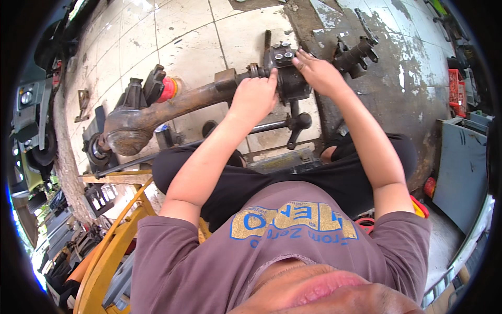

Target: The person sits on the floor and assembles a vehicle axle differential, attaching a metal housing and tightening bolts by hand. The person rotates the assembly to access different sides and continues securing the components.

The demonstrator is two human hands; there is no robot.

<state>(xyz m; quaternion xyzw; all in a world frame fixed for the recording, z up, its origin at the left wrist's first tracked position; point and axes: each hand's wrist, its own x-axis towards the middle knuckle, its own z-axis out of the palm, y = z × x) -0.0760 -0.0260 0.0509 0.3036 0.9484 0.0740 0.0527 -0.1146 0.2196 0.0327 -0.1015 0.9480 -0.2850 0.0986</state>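
A rusty axle housing (183,105) lies across in front of me, its round bulge at the left. At its right end sits a dark steering knuckle (293,85) with several shiny bolt heads (283,51) on top. My left hand (254,95) is at the knuckle's left side, index finger stretched against it and the other fingers curled in, partly hidden. On the knuckle's upper right side rests my right hand (320,73), fingers extended and thumb near the bolts. A steel rod (256,128) with a ball-shaped end (299,121) lies below the knuckle, near my legs.
Another dark metal part (355,56) lies right of the knuckle. A red can (168,89) stands behind the axle. At the right are a grey metal cabinet (460,167) and a red crate (456,94). A yellow frame (112,246) stands at my left.
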